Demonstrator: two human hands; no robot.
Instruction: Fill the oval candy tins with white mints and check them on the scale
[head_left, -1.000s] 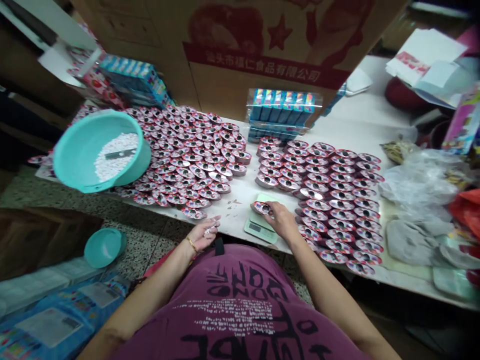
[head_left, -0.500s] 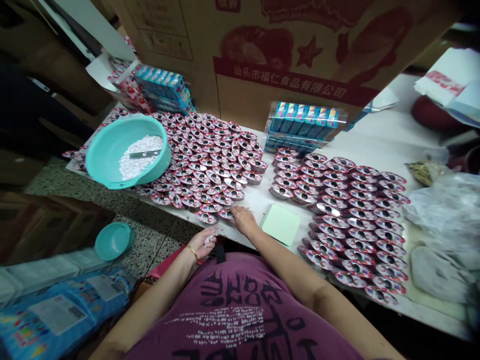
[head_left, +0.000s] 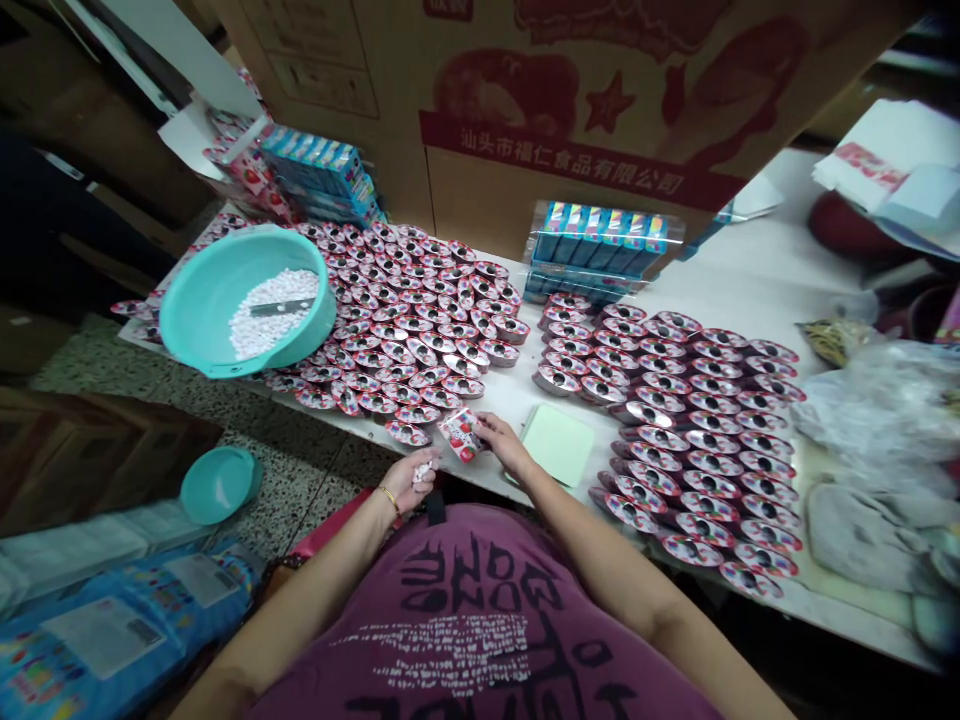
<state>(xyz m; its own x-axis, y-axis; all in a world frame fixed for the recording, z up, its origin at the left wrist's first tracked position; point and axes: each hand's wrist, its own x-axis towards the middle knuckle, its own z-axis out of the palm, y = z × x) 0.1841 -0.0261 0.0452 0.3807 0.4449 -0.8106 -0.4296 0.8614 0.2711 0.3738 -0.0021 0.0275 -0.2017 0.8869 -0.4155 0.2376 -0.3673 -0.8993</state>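
My right hand pinches a small red and white foil container, tilted up just off the white table near its front edge. My left hand is cupped shut below it, holding several small white pellets. A pale green scale lies flat right of my right hand. Many of the same foil containers cover the table in two fields, one on the left and one on the right.
A teal basin with white pellets and a dark strip sits at the left. Blue boxed packs stand against a big printed carton. A small teal bowl lies on the floor. Plastic bags pile up at right.
My right hand left the scale, reached left to the near edge of the left field and has now lifted one foil container. The left hand stayed cupped on pellets.
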